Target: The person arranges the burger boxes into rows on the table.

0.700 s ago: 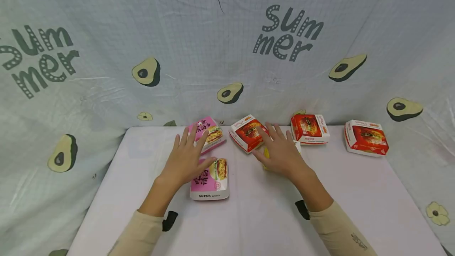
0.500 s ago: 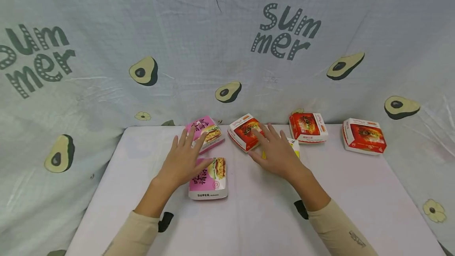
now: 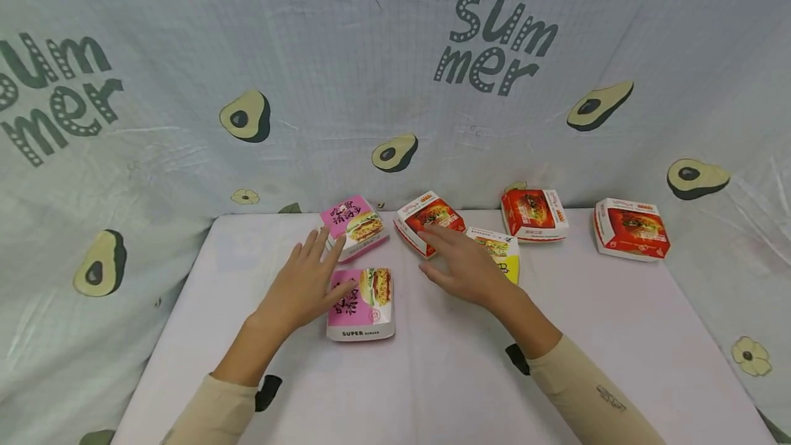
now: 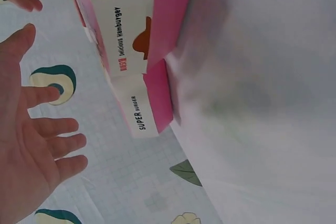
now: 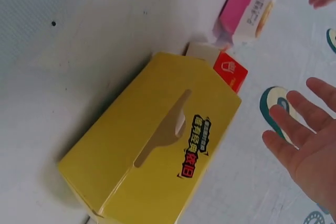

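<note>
Beige at both sleeves (image 3: 213, 411). At left hand (image 3: 301, 288): extends fingers, sets thumb apart, holds nothing. Under left thumb in head view, front pink box (image 3: 358, 316), marked SUPER BURGER and lying flat. Under left fingertips in same view, rear pink box (image 3: 357, 224), turned at an angle. At right hand (image 3: 466, 270): extends fingers loosely, likewise holds nothing; hovers over yellow box (image 3: 505, 254), with gap visible in right wrist view. Partly under right fingertips in head view, central red box (image 3: 426, 211), also angled. Farther right, middle red box (image 3: 534, 211), just behind yellow box; then outer red box (image 3: 633, 229), well apart, near rear corner of pale table (image 3: 432, 383). Beyond, hanging cloth (image 3: 321, 101), printed with avocados and "summer" lettering.
</note>
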Demonstrator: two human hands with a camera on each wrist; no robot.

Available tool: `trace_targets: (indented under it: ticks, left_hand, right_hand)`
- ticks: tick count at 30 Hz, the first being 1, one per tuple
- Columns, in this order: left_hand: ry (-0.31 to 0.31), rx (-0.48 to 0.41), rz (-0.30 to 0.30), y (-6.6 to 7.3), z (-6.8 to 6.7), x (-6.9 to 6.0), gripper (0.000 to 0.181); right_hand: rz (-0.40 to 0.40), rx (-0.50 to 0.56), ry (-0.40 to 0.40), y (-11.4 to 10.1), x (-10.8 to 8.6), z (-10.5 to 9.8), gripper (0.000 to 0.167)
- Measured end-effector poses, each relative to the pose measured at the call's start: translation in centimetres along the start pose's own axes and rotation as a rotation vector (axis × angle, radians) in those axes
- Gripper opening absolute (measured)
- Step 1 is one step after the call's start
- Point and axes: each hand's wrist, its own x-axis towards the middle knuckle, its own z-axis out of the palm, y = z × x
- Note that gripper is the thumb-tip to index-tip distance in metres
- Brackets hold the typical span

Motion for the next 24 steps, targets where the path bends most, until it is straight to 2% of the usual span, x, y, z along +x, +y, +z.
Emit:
trace_targets:
  ticks: [3, 11, 19, 24]
  left_hand:
    - [-0.016, -0.047, -0.004, -0.4, 0.2, -0.4, 0.091]
    - [-0.051, -0.221, -0.048, -1.3, 0.6, -1.3, 0.089]
    - [-0.178, -0.373, -0.138, -2.0, 1.0, -2.0, 0.100]
    - [-0.224, -0.454, -0.151, -2.2, 1.2, -2.0, 0.109]
  right_hand:
    - [0.010, 0.037, -0.036, -0.2, 0.1, 0.4, 0.062]
    - [-0.021, 0.107, -0.062, -0.9, 0.4, 1.6, 0.060]
    - [-0.038, 0.188, -0.175, -1.8, 1.3, 2.8, 0.062]
    - [-0.056, 0.238, -0.239, -2.2, 2.1, 3.5, 0.061]
